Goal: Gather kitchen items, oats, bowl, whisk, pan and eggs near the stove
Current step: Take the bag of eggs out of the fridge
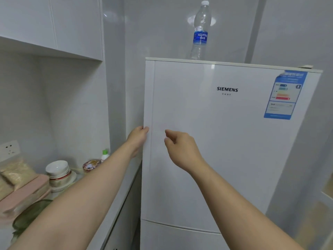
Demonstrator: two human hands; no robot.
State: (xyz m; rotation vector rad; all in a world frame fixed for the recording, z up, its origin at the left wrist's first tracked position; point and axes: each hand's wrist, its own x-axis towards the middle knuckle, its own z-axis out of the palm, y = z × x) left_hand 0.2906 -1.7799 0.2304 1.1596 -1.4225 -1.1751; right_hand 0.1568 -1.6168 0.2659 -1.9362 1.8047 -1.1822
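Head view: my left hand (137,137) grips the left edge of the closed fridge door (216,141). My right hand (180,150) hovers before it, loosely curled, empty. Bowl (57,168) stands on the counter (120,195), near left.

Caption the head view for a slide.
Left hand grips the edge of the closed fridge door; right hand hovers beside it, loosely curled.

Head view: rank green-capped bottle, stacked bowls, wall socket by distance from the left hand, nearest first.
From the left hand, on the fridge door:
1. Green-capped bottle, just left and lower.
2. Stacked bowls, further left.
3. Wall socket, far left wall.
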